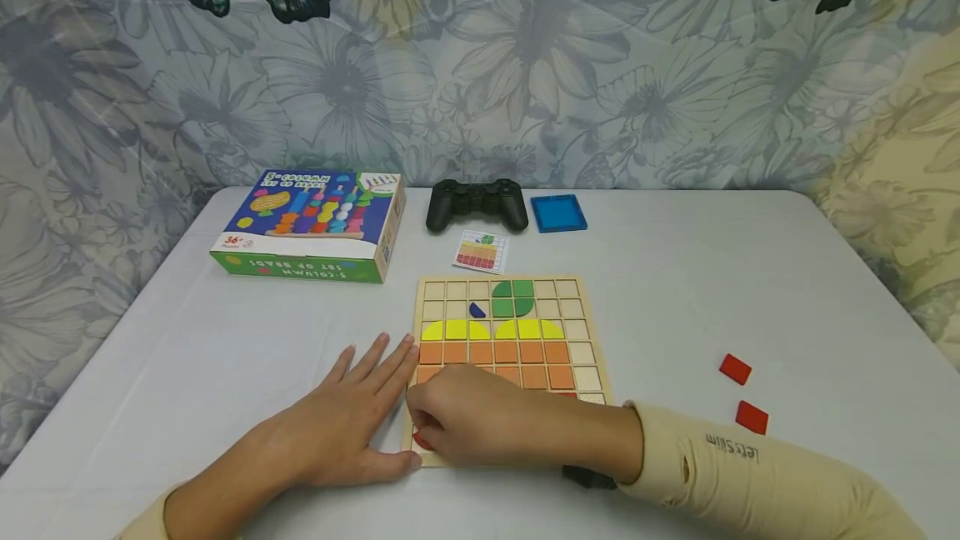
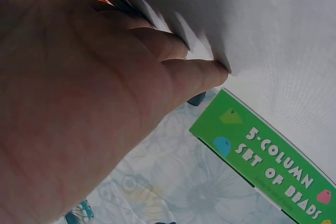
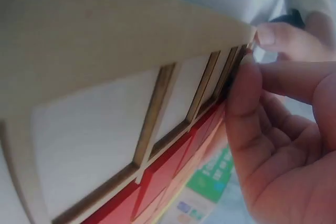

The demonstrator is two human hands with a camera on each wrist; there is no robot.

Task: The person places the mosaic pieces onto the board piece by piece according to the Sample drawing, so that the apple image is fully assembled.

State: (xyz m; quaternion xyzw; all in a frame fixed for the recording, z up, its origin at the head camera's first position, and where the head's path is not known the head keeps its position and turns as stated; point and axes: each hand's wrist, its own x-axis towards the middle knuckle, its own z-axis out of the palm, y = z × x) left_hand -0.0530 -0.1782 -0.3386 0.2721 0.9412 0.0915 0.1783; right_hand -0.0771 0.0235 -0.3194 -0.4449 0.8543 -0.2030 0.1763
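A wooden grid board (image 1: 592, 340) lies on the table, its cells holding green, yellow, orange and red tiles plus a small blue piece (image 1: 477, 310). My right hand (image 1: 483, 415) pinches a red tile (image 1: 422, 439) at the board's near left corner cell; the fingers cover much of that tile. Along the board's left edge rests my left hand (image 1: 348, 415), fingers straight and spread, thumb by the near corner. In the right wrist view, near-row cells (image 3: 94, 145) show beside a row of red tiles (image 3: 163, 177). My right forearm hides part of the board's near side.
Two loose red tiles (image 1: 736, 369) lie to the right. Behind the board are a pattern card (image 1: 481, 252), a black game controller (image 1: 477, 205) and a blue tray (image 1: 558, 213). A bead-set box (image 1: 307, 227) stands at back left. Something dark (image 1: 588, 477) shows under my right wrist.
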